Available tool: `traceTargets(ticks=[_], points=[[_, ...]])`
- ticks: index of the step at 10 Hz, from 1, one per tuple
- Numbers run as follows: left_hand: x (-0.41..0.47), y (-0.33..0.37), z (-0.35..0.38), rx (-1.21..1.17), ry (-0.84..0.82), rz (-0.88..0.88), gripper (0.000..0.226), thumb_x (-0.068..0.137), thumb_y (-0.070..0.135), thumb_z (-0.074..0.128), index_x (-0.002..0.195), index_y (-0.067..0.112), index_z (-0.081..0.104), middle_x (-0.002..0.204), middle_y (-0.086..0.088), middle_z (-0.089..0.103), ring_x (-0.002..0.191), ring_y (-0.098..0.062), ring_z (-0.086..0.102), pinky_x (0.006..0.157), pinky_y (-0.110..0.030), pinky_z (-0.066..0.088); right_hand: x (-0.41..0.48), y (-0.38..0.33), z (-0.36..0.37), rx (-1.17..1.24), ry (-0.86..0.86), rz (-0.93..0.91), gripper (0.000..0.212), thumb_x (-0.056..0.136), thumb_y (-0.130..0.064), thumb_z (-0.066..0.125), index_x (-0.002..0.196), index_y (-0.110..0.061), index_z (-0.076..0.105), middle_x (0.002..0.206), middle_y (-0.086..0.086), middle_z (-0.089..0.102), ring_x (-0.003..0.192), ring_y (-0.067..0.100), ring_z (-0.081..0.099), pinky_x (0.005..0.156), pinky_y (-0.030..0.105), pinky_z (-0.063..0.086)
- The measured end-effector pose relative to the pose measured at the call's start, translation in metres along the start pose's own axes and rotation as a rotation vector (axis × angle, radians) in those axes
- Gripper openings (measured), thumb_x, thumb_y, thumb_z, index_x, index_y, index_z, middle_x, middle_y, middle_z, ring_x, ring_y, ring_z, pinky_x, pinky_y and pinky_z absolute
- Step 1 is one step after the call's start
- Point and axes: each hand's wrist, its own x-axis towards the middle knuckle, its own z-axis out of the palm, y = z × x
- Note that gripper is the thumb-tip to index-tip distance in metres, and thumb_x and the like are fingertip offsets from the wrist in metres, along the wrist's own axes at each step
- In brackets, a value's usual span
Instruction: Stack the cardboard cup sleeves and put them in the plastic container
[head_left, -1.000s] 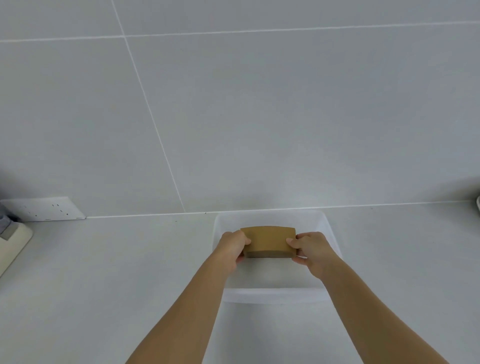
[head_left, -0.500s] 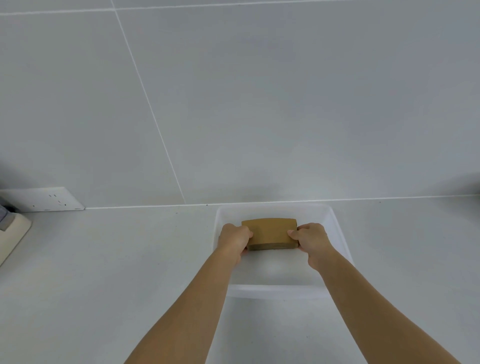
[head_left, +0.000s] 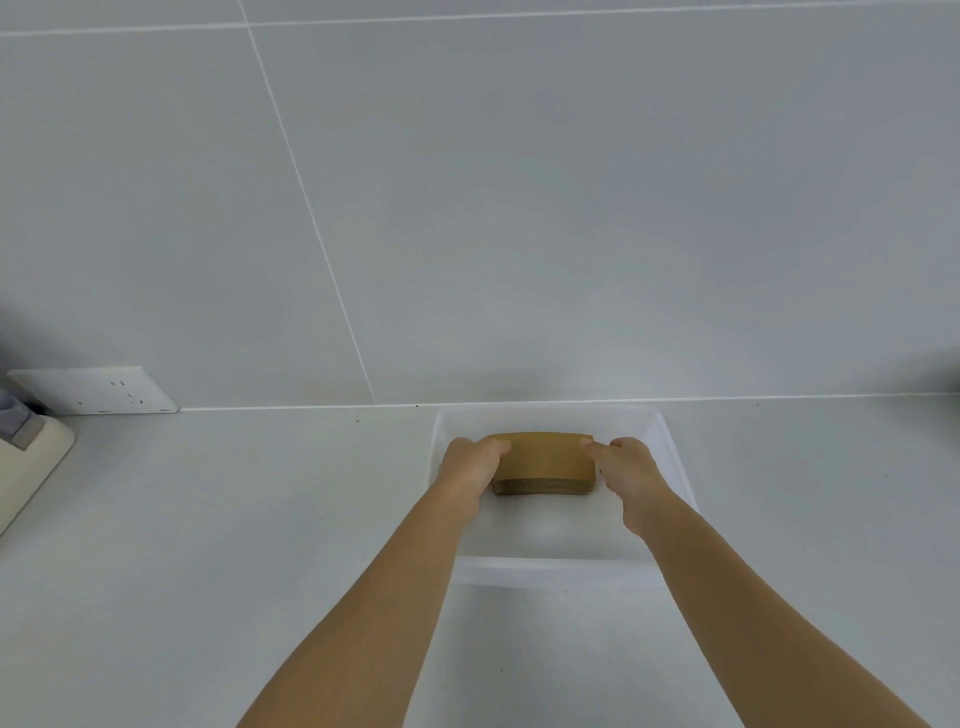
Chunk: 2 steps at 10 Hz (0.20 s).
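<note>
A stack of brown cardboard cup sleeves (head_left: 543, 462) lies flat inside the translucent white plastic container (head_left: 550, 570), toward its far half. My left hand (head_left: 470, 467) grips the stack's left end and my right hand (head_left: 631, 475) grips its right end, thumbs resting on top. The stack's lower edge shows several layered sleeves. I cannot tell whether the stack rests on the container's floor or hangs just above it.
The container stands on a pale grey counter against a tiled wall (head_left: 519, 208). A white wall socket (head_left: 98, 391) is at the left. A beige appliance edge (head_left: 28, 467) juts in from the far left.
Both hands have carried the stack a little farther back and lower into the container. The grip on both ends is unchanged.
</note>
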Motion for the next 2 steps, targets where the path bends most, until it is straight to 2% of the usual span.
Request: traceTargets(ticks=[1,2], points=[[-0.009,0.008,-0.004,0.030,0.018,0.054,0.043,0.090,0.028,0.053,0.125,0.005,0.045,0.108,-0.005,0.046,0.097,-0.022,0.044,0.082,-0.031,0.036,-0.008,-0.013,-0.008,-0.028,0.017,-0.087,0.057,0.090,-0.026,0.056,0.139,-0.007,0.033,0.136,0.008,0.044,0.128,0.028,0.041,0.106,0.039,0.032],[-0.029,0.019,-0.011,0.093,0.080,0.179,0.040,0.089,0.032,0.053,0.120,0.007,0.048,0.116,-0.005,0.050,0.100,-0.022,0.046,0.082,-0.031,0.033,-0.024,-0.031,-0.025,-0.065,0.035,-0.220,0.047,0.086,-0.024,0.060,0.127,-0.008,0.046,0.115,0.010,0.057,0.104,0.027,0.058,0.097,0.040,0.046]])
